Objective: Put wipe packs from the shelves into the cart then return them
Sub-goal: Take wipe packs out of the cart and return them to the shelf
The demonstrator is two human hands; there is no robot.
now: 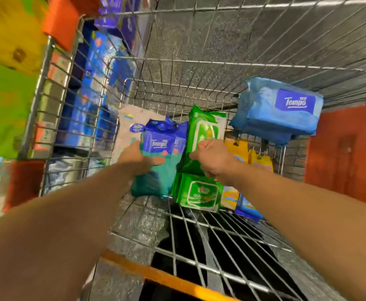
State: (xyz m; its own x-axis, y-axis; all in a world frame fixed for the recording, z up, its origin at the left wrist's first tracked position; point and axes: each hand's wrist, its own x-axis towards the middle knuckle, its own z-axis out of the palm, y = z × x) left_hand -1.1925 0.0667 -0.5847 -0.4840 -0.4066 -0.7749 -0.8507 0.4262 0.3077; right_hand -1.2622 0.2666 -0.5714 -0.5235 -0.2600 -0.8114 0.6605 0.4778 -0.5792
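Note:
Both my arms reach down into a wire shopping cart [199,242]. My left hand [137,158] grips a blue and teal Tempo wipe pack [156,144] standing among other packs. My right hand [210,158] is closed on the edge of an upright green wipe pack [206,129]. A second green pack [198,192] lies below it on the cart floor. A pale blue Tempo pack [279,111] rests high against the cart's right wall.
Yellow packs [238,148] and a small blue pack [246,208] lie at the right of the cart floor. A grey pack [130,124] leans at the left. Blue shelf goods [95,88] show through the left cart wall. The orange handle [156,272] runs along the near edge.

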